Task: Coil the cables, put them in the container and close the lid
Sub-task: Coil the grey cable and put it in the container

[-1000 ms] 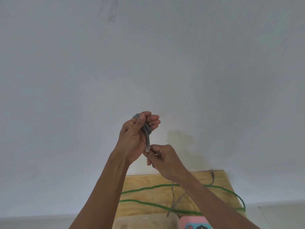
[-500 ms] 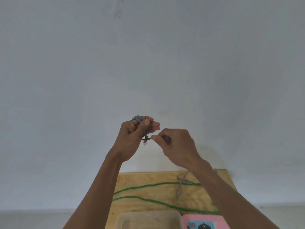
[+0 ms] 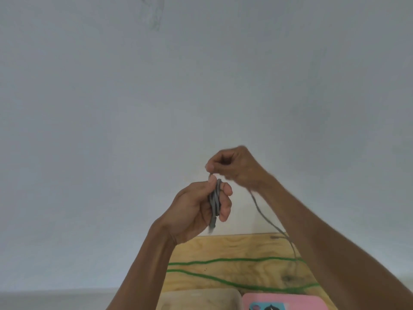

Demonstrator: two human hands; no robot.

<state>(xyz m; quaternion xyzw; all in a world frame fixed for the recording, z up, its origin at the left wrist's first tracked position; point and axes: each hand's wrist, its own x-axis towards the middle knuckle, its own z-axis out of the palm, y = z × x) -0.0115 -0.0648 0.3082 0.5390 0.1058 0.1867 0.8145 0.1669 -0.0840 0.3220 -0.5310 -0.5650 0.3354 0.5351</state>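
My left hand point(image 3: 196, 209) is raised in front of the wall and grips a small coil of grey cable point(image 3: 215, 201), whose plug end hangs below the fingers. Just above it, my right hand point(image 3: 232, 166) pinches the same grey cable; the loose strand point(image 3: 266, 218) trails down past my right forearm to the wooden table point(image 3: 234, 245). A green cable point(image 3: 223, 261) lies uncoiled in long loops across the table. The beige container point(image 3: 201, 298) sits at the bottom edge of the view, with the pink lid point(image 3: 286, 302) beside it on the right.
A plain white wall point(image 3: 201, 86) fills most of the view behind the table. The table's left edge runs near my left forearm, and a pale floor strip point(image 3: 55, 298) shows at lower left.
My right hand rose from below the coil to above it, carrying the grey strand up and over. My left hand kept its grip and tilted so that the coil hangs more upright.
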